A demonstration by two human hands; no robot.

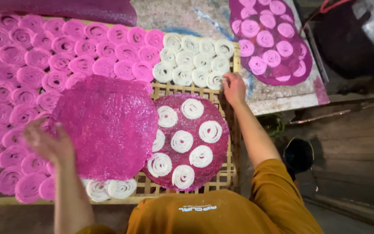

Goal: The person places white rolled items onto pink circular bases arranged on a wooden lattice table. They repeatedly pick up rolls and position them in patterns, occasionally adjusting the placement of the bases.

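My left hand [48, 143] is nearest me, at about eight o'clock, blurred but fingers closed on the edge of the bare pink mat [104, 128], which lies over the pink coils [27, 69]. I judge it limp: if I drag it instead of lifting, it could smear the coils beneath. It is roundish, its slightly longer axis running from five to eleven o'clock.

Just right of it sits the round maroon mat [213, 173] carrying white coils [182, 141], flat on the bamboo lattice tray [232, 167]; being round, it points nowhere.

Further out, at one o'clock, my right hand [233, 89] has its fingers pinched narrow on a white coil [215, 81] at the edge of the white rows. Too hard a pinch would probably crush the soft spiral, or nudge its neighbours.

Farthest, at two o'clock, a second loaded mat [301, 65] lies on the stone slab [282, 102].
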